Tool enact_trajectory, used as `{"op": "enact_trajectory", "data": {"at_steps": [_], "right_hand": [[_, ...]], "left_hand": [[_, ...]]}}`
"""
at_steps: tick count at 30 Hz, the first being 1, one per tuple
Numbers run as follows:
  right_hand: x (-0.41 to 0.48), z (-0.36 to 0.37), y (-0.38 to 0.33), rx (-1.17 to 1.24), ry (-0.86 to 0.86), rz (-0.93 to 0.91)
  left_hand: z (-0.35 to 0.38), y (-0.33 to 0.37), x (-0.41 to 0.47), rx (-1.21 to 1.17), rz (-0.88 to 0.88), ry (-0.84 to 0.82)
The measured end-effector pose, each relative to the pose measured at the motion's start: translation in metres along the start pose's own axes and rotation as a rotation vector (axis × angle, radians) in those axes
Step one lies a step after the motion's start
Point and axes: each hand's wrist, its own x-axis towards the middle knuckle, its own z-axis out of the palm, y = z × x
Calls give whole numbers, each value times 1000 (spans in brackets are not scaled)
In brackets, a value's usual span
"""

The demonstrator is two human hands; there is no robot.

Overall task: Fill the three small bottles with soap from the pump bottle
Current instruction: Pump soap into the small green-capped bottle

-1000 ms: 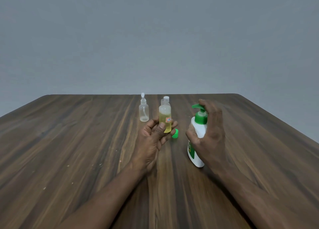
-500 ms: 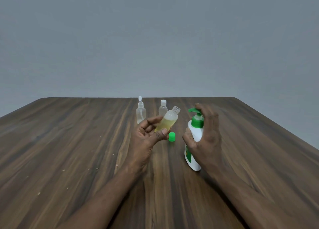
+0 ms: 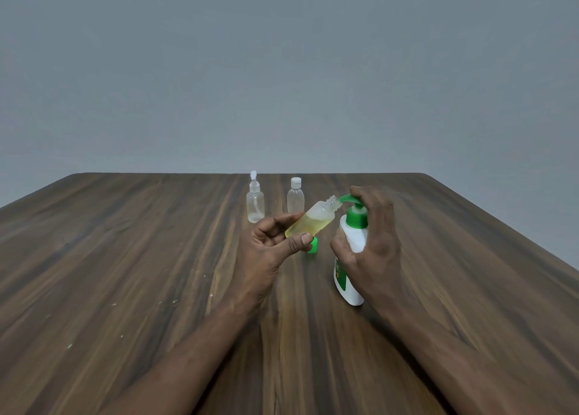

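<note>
My left hand (image 3: 271,247) grips a small uncapped bottle (image 3: 313,220) partly filled with yellow liquid, tilted so its open neck meets the green spout of the pump bottle (image 3: 352,245). That white pump bottle stands on the table with my right hand (image 3: 371,248) wrapped round it, a finger lying on top of the green pump head. A loose green cap (image 3: 312,246) lies on the table just behind my left thumb. Two clear small bottles stand farther back: one with a pump top (image 3: 255,203) and one with a white cap (image 3: 295,197).
All of this sits on a dark wooden table (image 3: 141,273) against a plain grey wall. A few pale specks dot the wood at the left. The table's far edge runs just behind the two clear bottles.
My left hand has tilted the yellow-filled bottle further and brought its neck to the pump spout. My right hand stays on the pump bottle.
</note>
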Motion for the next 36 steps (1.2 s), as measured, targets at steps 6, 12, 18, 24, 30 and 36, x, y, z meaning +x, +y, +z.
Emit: {"op": "enact_trajectory", "data": {"at_steps": [6, 12, 18, 24, 30, 36], "right_hand": [[-1, -1, 1, 23, -3, 4], [-1, 0, -1, 19, 4, 18], [-1, 0, 1, 18, 0, 2], [-1, 0, 1, 35, 6, 15], [-1, -1, 0, 23, 15, 7], [-1, 0, 2, 33, 7, 12]], "left_hand": [[2, 3, -2, 5, 4, -8], [1, 3, -1, -19, 5, -6], [2, 4, -2, -9, 0, -14], [2, 5, -4, -8, -1, -22], [2, 4, -2, -11, -5, -12], [3, 7, -4, -9, 6, -31]]}}
